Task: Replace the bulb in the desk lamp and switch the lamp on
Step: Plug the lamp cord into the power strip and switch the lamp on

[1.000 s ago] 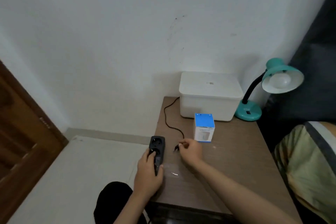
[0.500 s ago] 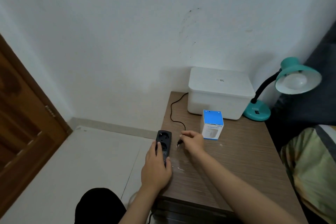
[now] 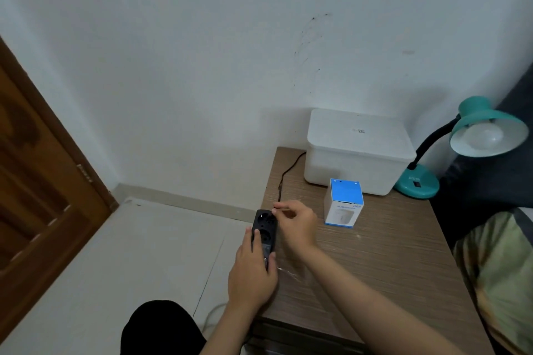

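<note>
A teal desk lamp stands at the table's far right, its shade tilted toward me with a white bulb inside, unlit. Its black cord runs along the table's left edge. My left hand holds a black power strip at the table's left edge. My right hand pinches the cord's plug right over the strip's far socket; the plug itself is hidden by my fingers. A blue-and-white bulb box stands upright just right of my right hand.
A white lidded plastic box sits against the wall behind the bulb box. The wooden table has a bed with a patterned cover on its right. A brown door is at far left, over pale floor.
My right hand has carried the plug left, from beside the power strip to directly over its far socket. The left hand keeps its hold on the strip.
</note>
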Action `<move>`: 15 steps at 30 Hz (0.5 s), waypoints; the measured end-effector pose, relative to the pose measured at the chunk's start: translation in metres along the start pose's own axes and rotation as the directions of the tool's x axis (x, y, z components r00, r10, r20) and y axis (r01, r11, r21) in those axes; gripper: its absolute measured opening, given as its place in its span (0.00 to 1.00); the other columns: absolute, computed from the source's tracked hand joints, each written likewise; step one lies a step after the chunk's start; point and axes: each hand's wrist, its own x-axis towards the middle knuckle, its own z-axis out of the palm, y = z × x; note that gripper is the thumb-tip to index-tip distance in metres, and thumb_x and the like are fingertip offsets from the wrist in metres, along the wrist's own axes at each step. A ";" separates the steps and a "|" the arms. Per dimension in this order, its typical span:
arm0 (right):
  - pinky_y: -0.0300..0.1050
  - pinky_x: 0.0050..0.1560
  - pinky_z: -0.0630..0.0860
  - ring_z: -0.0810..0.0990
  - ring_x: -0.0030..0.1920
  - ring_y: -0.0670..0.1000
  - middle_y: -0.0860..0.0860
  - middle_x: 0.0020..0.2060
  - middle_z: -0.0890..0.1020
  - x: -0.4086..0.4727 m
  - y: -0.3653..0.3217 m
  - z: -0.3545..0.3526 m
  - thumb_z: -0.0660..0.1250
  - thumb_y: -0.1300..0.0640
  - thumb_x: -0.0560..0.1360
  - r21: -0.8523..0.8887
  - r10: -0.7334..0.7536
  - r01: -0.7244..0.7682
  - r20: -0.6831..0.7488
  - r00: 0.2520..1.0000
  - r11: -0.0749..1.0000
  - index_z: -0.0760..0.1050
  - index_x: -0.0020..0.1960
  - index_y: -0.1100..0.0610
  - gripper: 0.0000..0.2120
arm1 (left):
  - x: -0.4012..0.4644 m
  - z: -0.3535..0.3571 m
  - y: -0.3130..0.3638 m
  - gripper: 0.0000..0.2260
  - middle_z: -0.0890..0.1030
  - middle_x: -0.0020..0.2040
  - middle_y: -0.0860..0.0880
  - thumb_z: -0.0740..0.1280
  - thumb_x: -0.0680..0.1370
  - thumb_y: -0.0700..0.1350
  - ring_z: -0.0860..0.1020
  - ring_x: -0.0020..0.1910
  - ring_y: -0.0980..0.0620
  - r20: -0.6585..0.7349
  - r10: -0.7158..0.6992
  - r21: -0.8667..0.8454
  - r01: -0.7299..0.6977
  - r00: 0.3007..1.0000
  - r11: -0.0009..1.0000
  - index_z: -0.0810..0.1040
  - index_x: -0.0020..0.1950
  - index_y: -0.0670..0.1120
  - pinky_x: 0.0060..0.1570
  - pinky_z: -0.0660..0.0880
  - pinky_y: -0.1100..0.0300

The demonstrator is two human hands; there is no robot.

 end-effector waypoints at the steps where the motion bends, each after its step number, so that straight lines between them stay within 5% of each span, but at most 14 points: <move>1: 0.24 0.41 0.71 0.80 0.41 0.41 0.45 0.38 0.83 0.000 0.001 0.002 0.72 0.61 0.70 -0.025 -0.018 0.019 0.014 1.000 1.000 0.84 0.44 0.54 0.05 | 0.000 0.000 -0.001 0.28 0.52 0.78 0.50 0.55 0.79 0.55 0.59 0.73 0.51 -0.005 -0.001 -0.011 0.001 1.000 1.000 0.52 0.76 0.48 0.62 0.69 0.57; 9: 0.32 0.43 0.76 0.80 0.40 0.42 0.43 0.38 0.83 0.000 0.010 0.012 0.73 0.62 0.69 -0.138 -0.165 0.176 0.086 0.983 0.975 0.84 0.42 0.53 0.05 | 0.001 0.002 -0.002 0.28 0.56 0.77 0.50 0.58 0.78 0.54 0.59 0.73 0.52 -0.031 -0.020 -0.063 0.018 0.999 0.998 0.55 0.75 0.48 0.64 0.67 0.58; 15: 0.41 0.41 0.80 0.82 0.37 0.44 0.45 0.34 0.83 0.000 0.016 0.015 0.75 0.60 0.67 -0.061 -0.014 0.020 0.103 0.995 0.998 0.81 0.38 0.53 0.04 | 0.001 0.003 -0.003 0.28 0.57 0.77 0.50 0.58 0.77 0.54 0.59 0.73 0.52 -0.037 -0.021 -0.073 0.018 0.999 0.997 0.55 0.75 0.47 0.64 0.67 0.59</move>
